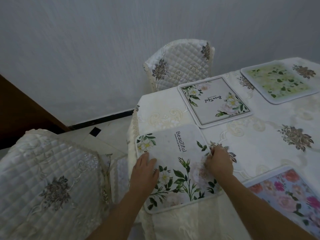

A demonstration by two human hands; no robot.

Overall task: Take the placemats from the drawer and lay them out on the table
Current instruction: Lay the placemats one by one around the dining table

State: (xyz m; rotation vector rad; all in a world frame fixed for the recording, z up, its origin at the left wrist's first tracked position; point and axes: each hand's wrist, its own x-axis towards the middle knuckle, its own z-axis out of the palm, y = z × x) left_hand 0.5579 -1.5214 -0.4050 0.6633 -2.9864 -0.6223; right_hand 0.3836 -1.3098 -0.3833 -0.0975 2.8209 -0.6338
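Note:
A white placemat [176, 153] printed with flowers and the word "BeauTiful" lies at the near left corner of the table [259, 153]. My left hand [144, 172] rests flat on its left edge with fingers straight. My right hand [219, 161] has curled fingers at the mat's right edge and seems to pinch it. A second white floral placemat [214, 101] lies farther back. A green leafy placemat [280, 82] sits at the far right. A blue placemat with pink flowers [290, 196] lies at the near right. The drawer is not in view.
The table carries a cream embroidered cloth. A quilted chair [180, 66] stands at the table's far end against the white wall. Another quilted chair [52, 179] is close on my left. Tiled floor shows between chair and table.

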